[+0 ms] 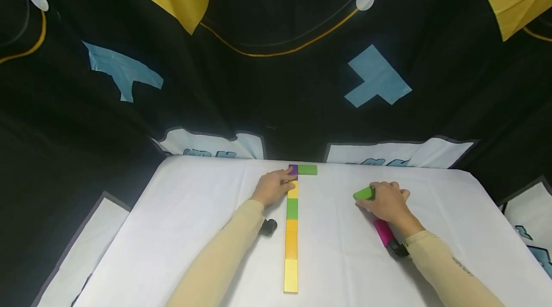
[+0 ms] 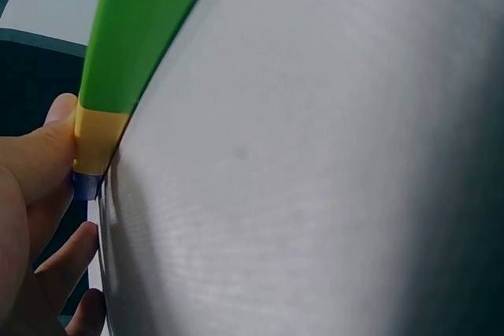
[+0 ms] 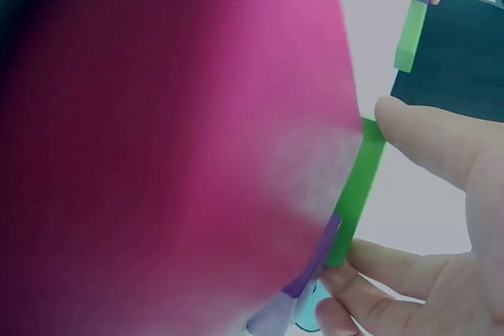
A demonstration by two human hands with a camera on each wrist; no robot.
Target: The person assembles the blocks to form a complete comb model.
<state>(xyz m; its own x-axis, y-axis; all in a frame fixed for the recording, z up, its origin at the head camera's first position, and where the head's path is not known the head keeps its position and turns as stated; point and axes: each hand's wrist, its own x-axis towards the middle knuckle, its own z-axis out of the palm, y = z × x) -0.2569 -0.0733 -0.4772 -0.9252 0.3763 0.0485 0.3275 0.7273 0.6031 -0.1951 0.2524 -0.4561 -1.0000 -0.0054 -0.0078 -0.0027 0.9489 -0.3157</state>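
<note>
At the table's far side my left hand [image 1: 273, 186] touches the end of a straight row of blocks, fingers on the purple block [image 1: 293, 169] and the thumb at the yellow block [image 1: 293, 190] beside it. Nearer me the row continues with a green block [image 1: 292, 209], orange blocks [image 1: 291, 244] and a pale yellow block [image 1: 291, 276]. Another green block [image 1: 308, 170] lies crosswise, right of the purple one. To the right, my right hand [image 1: 385, 200] grips a loose green block [image 3: 362, 186] between thumb and fingers, apart from the row.
Under the right wrist is a magenta piece [image 1: 384, 232], which fills much of the right wrist view. A narrow purple piece [image 3: 315, 257] shows past it there. White cloth [image 1: 172, 211] covers the table, and a dark curtain [image 1: 276, 96] hangs behind its far edge.
</note>
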